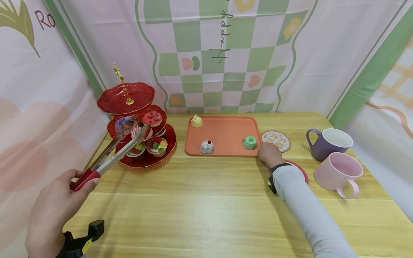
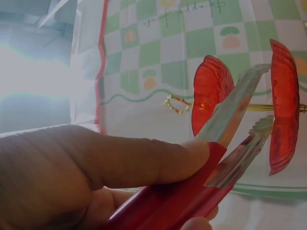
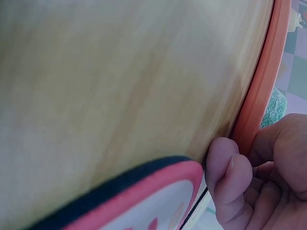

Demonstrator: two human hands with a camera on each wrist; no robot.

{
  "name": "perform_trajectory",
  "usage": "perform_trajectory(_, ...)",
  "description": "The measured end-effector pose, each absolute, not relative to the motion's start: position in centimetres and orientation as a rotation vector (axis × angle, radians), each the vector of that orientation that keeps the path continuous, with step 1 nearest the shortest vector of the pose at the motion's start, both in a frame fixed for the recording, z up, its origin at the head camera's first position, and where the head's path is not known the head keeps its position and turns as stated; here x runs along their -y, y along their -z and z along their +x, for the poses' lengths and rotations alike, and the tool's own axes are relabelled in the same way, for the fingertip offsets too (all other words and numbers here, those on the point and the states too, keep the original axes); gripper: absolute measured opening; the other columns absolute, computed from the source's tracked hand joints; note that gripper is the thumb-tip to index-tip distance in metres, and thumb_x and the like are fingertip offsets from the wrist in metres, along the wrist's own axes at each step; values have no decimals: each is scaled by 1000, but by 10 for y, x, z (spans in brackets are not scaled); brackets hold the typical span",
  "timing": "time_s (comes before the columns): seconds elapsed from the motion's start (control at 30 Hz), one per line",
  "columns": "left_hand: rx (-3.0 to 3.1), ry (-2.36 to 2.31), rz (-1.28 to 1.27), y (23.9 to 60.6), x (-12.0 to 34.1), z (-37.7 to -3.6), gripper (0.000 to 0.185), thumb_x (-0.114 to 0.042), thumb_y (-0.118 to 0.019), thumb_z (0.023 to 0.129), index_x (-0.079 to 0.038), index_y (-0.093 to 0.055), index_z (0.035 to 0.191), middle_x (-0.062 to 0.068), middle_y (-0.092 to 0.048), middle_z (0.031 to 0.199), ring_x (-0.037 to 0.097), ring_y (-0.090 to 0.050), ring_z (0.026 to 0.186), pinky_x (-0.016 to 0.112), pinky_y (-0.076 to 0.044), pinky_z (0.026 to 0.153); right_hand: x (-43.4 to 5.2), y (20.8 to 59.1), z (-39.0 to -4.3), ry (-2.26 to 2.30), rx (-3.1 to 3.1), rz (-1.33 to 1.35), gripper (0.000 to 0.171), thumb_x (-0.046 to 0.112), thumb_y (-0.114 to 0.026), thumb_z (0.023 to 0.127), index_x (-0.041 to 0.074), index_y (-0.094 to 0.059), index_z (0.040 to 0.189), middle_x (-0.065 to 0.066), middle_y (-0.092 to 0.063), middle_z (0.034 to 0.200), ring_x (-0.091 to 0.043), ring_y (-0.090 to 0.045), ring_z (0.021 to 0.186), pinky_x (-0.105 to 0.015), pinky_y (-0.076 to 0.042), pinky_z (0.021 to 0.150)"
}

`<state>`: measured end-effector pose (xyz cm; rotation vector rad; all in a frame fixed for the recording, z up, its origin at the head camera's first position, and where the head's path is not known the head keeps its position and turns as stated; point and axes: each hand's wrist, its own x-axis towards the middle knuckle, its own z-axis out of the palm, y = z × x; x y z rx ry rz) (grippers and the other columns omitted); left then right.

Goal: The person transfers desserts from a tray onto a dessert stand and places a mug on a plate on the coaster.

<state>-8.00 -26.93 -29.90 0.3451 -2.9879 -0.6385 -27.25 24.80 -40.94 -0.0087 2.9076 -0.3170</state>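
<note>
My left hand (image 1: 58, 204) holds a pair of food tongs (image 1: 120, 153) by their red handles. The tong arms stand apart at the middle tier of a red three-tier cake stand (image 1: 126, 96), with a white-topped cupcake with red stripes (image 1: 137, 131) between their tips in the head view. In the left wrist view, the tong tips (image 2: 261, 125) reach the rim of that tier. My right hand (image 1: 270, 154) grips the front right corner of an orange tray (image 1: 226, 134), fingers curled at its edge (image 3: 252, 120). On the tray sit a green ring cake (image 1: 250, 143), a white dome cake (image 1: 207, 147) and a yellow cake (image 1: 196, 121).
A pink-berry cupcake (image 1: 152, 118) and fruit tarts (image 1: 157, 146) fill the stand's tiers. Right of the tray lie a round patterned coaster (image 1: 278, 139) and a red-rimmed coaster (image 1: 301, 171), partly under my right forearm. Purple (image 1: 322, 143) and pink (image 1: 335, 172) mugs stand farther right.
</note>
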Motion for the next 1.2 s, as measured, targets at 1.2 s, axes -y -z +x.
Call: perform_trajectory(1.2,2761,733,3,306,227,-85,34,-28,-70,84,-4,-57,105,7,-59,71,19,-46,55,32,-34,45,-248,412,-273,356,-2894,17,23,-1,-41,88,-2,-59,73,-18,-56,78,-28,-54,65,-32,-44,53)
